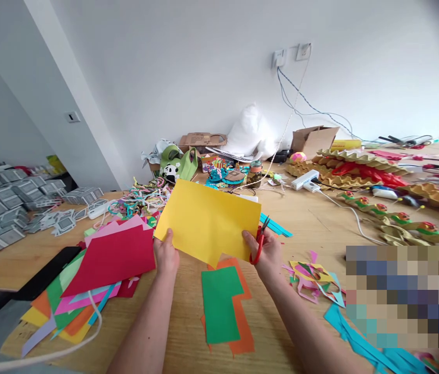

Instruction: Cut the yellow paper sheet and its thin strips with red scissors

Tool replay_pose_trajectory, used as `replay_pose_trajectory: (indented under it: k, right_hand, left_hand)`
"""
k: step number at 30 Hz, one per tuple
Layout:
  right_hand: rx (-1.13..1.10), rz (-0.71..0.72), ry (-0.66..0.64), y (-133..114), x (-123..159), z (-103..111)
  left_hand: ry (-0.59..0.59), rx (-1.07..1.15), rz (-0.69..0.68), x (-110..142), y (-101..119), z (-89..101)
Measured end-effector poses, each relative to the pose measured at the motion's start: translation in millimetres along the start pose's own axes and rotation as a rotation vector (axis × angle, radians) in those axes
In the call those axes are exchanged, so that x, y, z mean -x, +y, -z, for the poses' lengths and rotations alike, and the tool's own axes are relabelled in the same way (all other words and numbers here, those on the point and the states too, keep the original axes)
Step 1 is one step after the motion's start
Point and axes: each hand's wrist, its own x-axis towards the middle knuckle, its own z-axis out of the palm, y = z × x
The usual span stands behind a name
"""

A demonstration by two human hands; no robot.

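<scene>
Between my two hands a sheet of yellow paper (207, 218) is held up above the table, tilted toward me. My left hand (166, 254) pinches its lower left corner, thumb on top. At the lower right edge, my right hand (266, 254) grips the paper with its thumb and also carries red-handled scissors (259, 241), their blades pointing up and away. Below the sheet lie a cut green paper piece (221, 306) and an orange paper piece (245, 327), partly under the green one. A stack topped by a red sheet (114, 259) lies left of my left hand.
Paper scraps (311, 278) and blue paper strips (359, 337) lie to the right. A white cable (87, 337) crosses the lower left. Farther back are a power strip (305, 179), a green bag (180, 163) and a cardboard box (313, 140). Grey folded pieces (1, 202) are piled at left.
</scene>
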Motion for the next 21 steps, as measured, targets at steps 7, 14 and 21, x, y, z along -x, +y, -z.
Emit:
replay_pose_trajectory:
  k: [7,14,21]
  right_hand:
    - [-0.150,-0.023,0.040,3,-7,4]
    - [-0.254,-0.023,0.035,2,-8,5]
    - [-0.158,-0.051,0.028,6,-7,5]
  left_hand:
    - [-0.471,0.345,0.432,15,6,0.0]
    - [-0.755,0.335,0.669,40,-20,-1.5]
    - [-0.519,0.112,0.630,45,-21,-4.7]
